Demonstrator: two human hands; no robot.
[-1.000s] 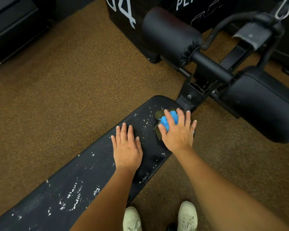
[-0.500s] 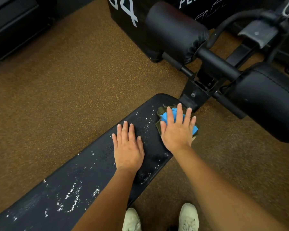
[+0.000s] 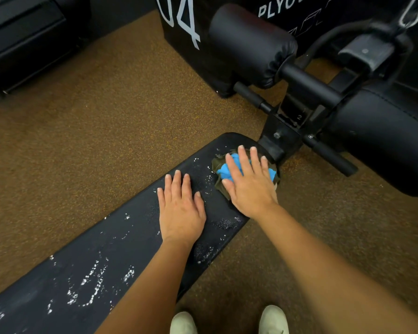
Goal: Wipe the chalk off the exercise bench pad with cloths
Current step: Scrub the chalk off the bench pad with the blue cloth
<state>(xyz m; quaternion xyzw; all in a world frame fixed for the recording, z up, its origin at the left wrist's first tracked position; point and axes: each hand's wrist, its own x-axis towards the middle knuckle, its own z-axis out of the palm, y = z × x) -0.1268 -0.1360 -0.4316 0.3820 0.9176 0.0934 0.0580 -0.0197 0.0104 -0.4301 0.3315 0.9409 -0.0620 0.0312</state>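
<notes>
A long black bench pad (image 3: 121, 239) runs from the lower left to the centre, speckled with white chalk (image 3: 92, 290). My right hand (image 3: 249, 184) presses flat on a bunched blue cloth (image 3: 223, 171) lying over an olive-green cloth (image 3: 219, 186) at the pad's far end. My left hand (image 3: 179, 208) rests flat on the pad just left of the cloths, fingers spread, holding nothing.
Two black roller pads (image 3: 249, 42) (image 3: 381, 138) on a metal frame (image 3: 285, 133) stand just beyond the bench end. A black plyo box (image 3: 186, 39) sits behind them. Brown speckled floor (image 3: 82, 141) surrounds the bench. My pale shoes (image 3: 273, 319) show at the bottom.
My right hand has slid the cloths a little farther toward the pad's far end. My left hand has stayed flat in the same place.
</notes>
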